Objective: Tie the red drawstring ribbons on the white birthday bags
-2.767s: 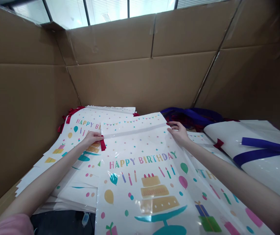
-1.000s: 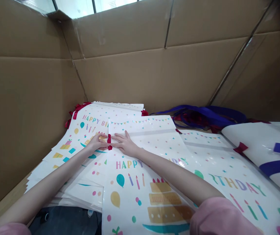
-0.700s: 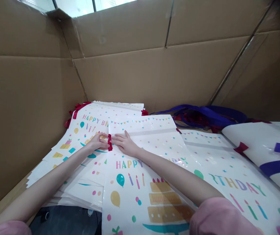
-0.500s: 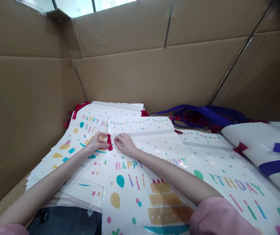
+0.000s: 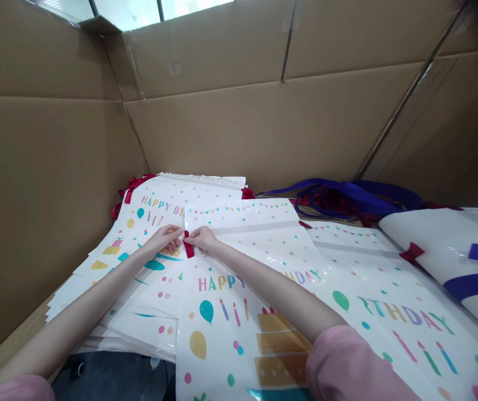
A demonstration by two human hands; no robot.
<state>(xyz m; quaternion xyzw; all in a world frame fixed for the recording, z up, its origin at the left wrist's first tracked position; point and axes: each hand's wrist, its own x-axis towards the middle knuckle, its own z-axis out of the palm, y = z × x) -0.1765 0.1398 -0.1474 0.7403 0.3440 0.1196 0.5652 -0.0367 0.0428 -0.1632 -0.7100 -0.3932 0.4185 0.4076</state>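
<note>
A short red ribbon (image 5: 189,248) sits at the left edge of a glossy white plastic sheet (image 5: 243,228) printed with "HAPPY", balloons, candles and a cake. My right hand (image 5: 203,239) pinches the ribbon's upper part from the right, thumb and fingers together. From the other side, my left hand (image 5: 167,238) has its fingers curled and its fingertips closed at the ribbon's top. Under that hand lies a stack of similar printed sheets (image 5: 138,301), with more red ribbons (image 5: 132,186) at its far left corner. Whether the sheets are bags I cannot tell.
Tall cardboard walls (image 5: 222,128) rise at the back and left. Purple straps (image 5: 347,195) lie tangled along the back wall. On the right are another printed sheet (image 5: 389,289) and a folded white piece (image 5: 423,228) with purple straps. A dark surface (image 5: 109,376) shows at the lower left.
My right hand has moved slightly left and now grips the ribbon, where before it was just apart from it. My left fingertips have shifted up from the ribbon's lower part to its top.
</note>
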